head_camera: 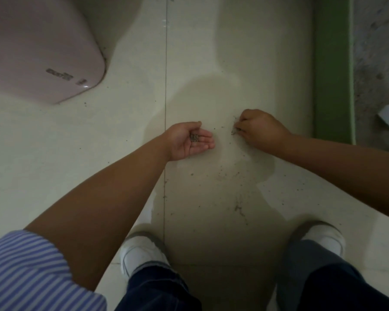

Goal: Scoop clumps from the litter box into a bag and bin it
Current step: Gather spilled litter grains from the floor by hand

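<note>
One head-worn view looks steeply down, close above the floor [126,153], with both hands mid-frame and shoes [142,252] at the bottom edge.

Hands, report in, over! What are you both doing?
Left hand cupped, holding litter bits. Right hand pinching spilled grit off floor. Nothing blocking.

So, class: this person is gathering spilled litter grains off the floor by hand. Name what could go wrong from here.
1. The left hand cups a small grain pile on an open palm; tilting could spill it.
2. The right hand pinches only a few grains, so many scattered grains near the shoes may get trodden around.
</note>
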A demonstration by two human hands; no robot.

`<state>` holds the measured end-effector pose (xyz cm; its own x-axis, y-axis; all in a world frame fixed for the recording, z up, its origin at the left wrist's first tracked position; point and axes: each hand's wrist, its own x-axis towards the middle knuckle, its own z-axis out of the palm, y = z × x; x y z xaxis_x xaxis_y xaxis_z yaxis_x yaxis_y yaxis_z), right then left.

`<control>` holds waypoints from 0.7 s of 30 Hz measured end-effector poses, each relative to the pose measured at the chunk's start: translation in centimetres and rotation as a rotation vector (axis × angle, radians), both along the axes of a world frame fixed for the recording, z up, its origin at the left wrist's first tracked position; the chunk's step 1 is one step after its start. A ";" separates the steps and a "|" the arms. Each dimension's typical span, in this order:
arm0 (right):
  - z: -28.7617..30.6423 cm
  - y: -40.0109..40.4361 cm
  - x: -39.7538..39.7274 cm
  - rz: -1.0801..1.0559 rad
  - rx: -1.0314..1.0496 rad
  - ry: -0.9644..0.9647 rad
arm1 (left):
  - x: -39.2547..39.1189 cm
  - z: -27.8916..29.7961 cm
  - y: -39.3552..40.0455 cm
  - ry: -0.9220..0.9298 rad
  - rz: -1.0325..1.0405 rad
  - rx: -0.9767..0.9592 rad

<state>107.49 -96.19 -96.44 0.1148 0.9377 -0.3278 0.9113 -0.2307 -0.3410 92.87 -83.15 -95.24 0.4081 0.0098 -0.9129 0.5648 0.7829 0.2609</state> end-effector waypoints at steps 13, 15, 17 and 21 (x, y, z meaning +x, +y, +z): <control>0.2 0.9 -0.7 -0.088 -0.022 0.059 | -0.4 0.6 0.3 -0.017 0.245 -0.040; 0.6 1.0 -0.9 -0.330 0.032 0.095 | -0.5 0.5 0.4 -0.020 0.273 -0.037; 1.3 1.2 -0.5 -0.499 0.024 0.189 | -0.5 0.2 0.3 -0.018 0.285 -0.033; 3.2 1.9 -0.2 -0.761 0.038 0.634 | 0.2 0.2 0.1 -0.001 0.263 -0.047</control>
